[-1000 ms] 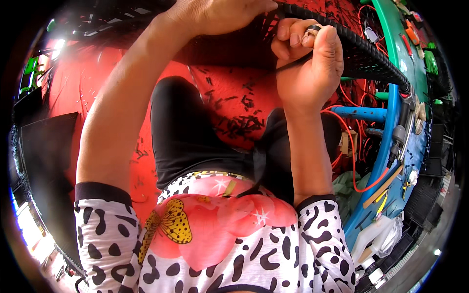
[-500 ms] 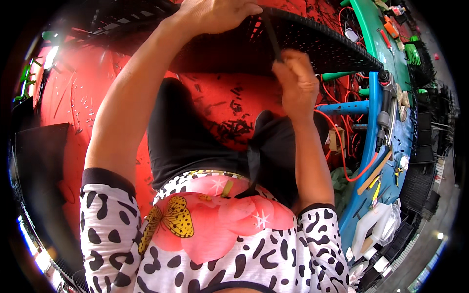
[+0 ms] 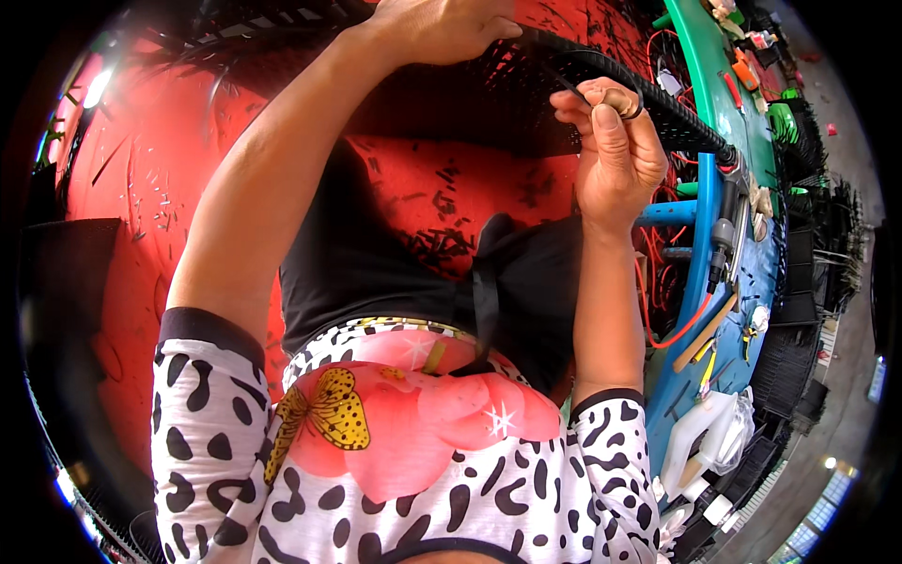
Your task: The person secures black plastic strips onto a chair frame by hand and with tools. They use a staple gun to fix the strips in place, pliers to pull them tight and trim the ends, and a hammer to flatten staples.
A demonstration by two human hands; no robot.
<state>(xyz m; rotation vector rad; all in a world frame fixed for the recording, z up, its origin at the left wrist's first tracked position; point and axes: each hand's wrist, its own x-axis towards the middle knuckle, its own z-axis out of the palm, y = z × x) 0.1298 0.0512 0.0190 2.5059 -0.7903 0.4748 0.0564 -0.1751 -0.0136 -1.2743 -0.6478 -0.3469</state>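
A dark woven wicker piece (image 3: 681,120) made of black strips lies across the top of the view, above my lap. My left hand (image 3: 446,30) is closed at its upper edge, thumb pointing right; the picture's top edge cuts off part of the fingers. From the weave a thin black strip (image 3: 567,81) runs to my right hand (image 3: 620,155), which pinches it between thumb and fingers. A dark loop, seemingly the strip's end, curls by those fingertips.
Red sheeting (image 3: 141,179) strewn with black strip offcuts (image 3: 446,216) covers the ground. At right stands a blue and green bench (image 3: 672,371), bearing a power tool (image 3: 723,226), a wooden-handled tool (image 3: 705,331) and a white plastic piece (image 3: 700,432). A red hose (image 3: 672,340) hangs there. A black panel (image 3: 66,282) stands left.
My right hand has moved right and slightly up, drawing the strip with it, and has turned so its fingertips show. My left hand has shifted slightly right along the edge.
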